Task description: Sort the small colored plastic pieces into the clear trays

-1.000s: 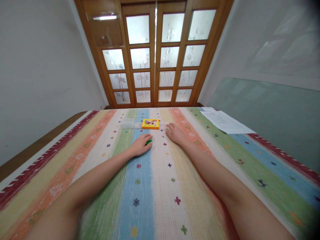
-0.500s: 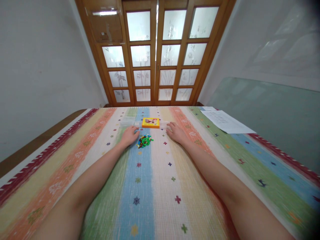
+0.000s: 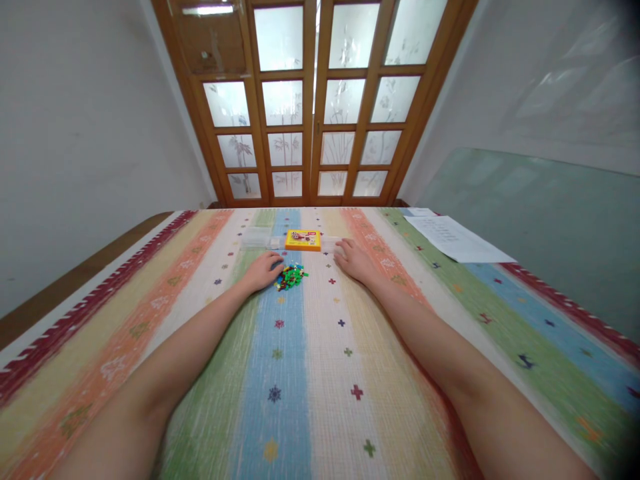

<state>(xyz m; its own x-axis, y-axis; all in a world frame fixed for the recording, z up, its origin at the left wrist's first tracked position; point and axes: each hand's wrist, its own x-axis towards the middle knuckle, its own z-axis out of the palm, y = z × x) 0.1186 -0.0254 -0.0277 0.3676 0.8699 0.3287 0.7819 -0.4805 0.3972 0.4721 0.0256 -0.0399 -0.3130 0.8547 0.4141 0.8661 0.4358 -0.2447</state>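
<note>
In the head view, the left hand (image 3: 263, 270) lies on the worktop (image 3: 327, 360) toward the far edge, its fingers loosely bent and half open, a gap showing between thumb and forefinger; the fingertips are right at the left side of a small heap of bricks (image 3: 291, 277), mostly green with some blue, yellow, white and dark red, and no piece shows in the grip. The right hand (image 3: 353, 260) rests nearer the worktop's right edge, fingers bent, slightly spread and holding nothing visible, the tips beside a strip of clear plastic (image 3: 330, 245); whether they touch it I cannot tell. Between the 2 hands, beyond the heap and closer to the far edge, sits a yellow box (image 3: 303, 240) with a picture on top and a red patch at its upper right; its lettering is too small to read. A clear plastic bag (image 3: 256, 237) lies flat to the left of it. Near the far right corner lie 2 papers: a large printed sheet (image 3: 457, 240), its lines unreadable, and a smaller slip (image 3: 419, 212) behind. Only the left hand stands close against the heap. Past the far edge are wooden doors (image 3: 310, 140) with frosted panes.
</note>
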